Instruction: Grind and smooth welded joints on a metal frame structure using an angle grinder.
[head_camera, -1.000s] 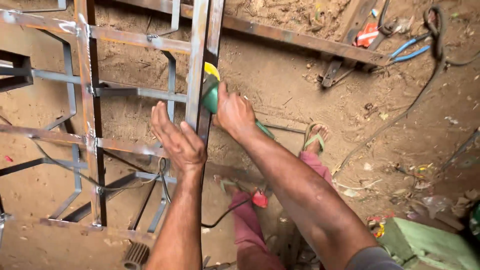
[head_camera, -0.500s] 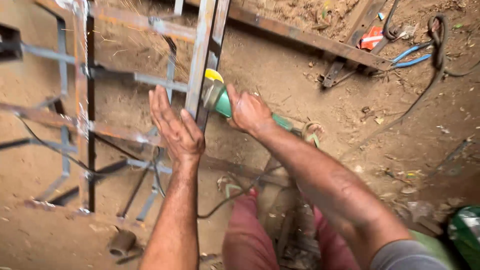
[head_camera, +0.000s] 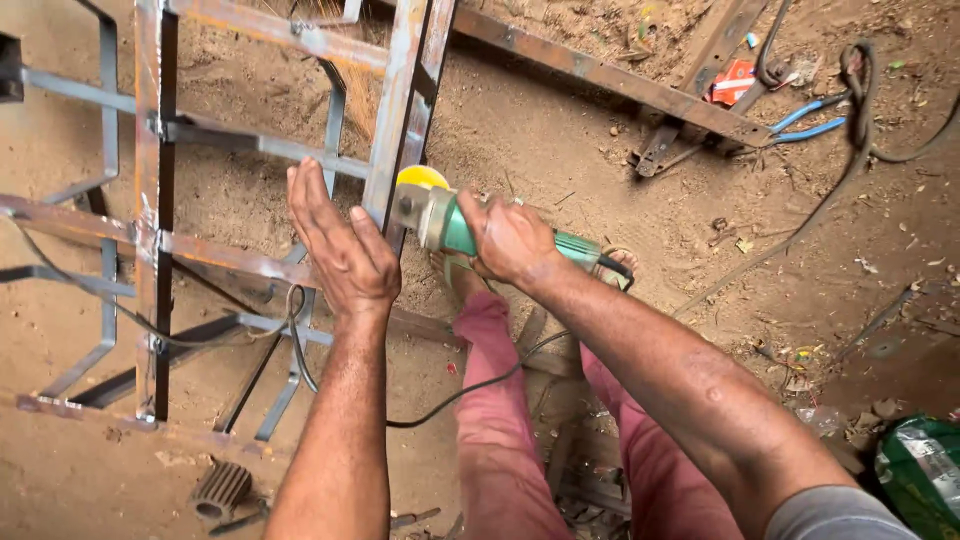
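My right hand (head_camera: 512, 238) grips a green angle grinder (head_camera: 455, 222) by its body. Its yellow-guarded head touches the rusty upright bar (head_camera: 408, 100) of a welded steel frame (head_camera: 150, 230). My left hand (head_camera: 338, 248) lies flat with fingers straight against the frame, just left of that bar and close to the grinder head. The grinder's black cable (head_camera: 440, 400) loops down past my legs in pink trousers (head_camera: 500, 430).
The ground is sandy dirt. A long rusty steel bar (head_camera: 600, 75) lies at the top right with blue-handled pliers (head_camera: 815, 115) and a red object (head_camera: 733, 82) beside it. Black cables (head_camera: 860, 90) run at the right. A small ribbed metal part (head_camera: 220, 490) lies below the frame.
The view has shifted, so the frame sits further left and lower. My right hand with the grinder has stayed at the upright bar. My left hand remains pressed on the frame.
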